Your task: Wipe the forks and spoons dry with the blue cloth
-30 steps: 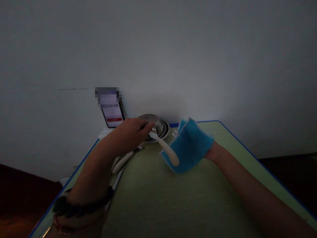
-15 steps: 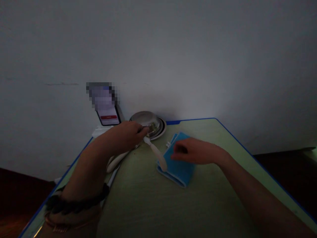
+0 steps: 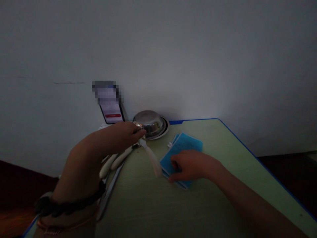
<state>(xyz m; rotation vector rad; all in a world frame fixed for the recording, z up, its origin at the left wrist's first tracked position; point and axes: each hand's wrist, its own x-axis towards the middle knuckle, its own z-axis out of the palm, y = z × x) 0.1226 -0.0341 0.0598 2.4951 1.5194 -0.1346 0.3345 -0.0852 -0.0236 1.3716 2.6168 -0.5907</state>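
Observation:
My left hand (image 3: 127, 134) is closed on a white-handled utensil (image 3: 152, 158). Its handle slants down toward the right, while its head is hidden at my fingers, so I cannot tell a spoon from a fork. To the right, a folded blue cloth (image 3: 184, 145) lies on the table. My right hand (image 3: 190, 165) is over the cloth's lower part, its fingers bent and the thumb apart from them; nothing shows between them. Whether the fingertips touch the cloth is unclear.
An upturned metal bowl (image 3: 148, 120) rests on dishes near the wall. A phone (image 3: 112, 110) leans there to its left. More pale-handled utensils (image 3: 121, 158) lie under my left forearm, beside a long flat strip (image 3: 111, 188). Blue edging (image 3: 237, 142) borders the table (image 3: 148, 208).
My right hand has shifted down the cloth, its thumb and fingers parting. The utensil in my left hand has swung leftward, its handle end now off the cloth. The view has turned slightly.

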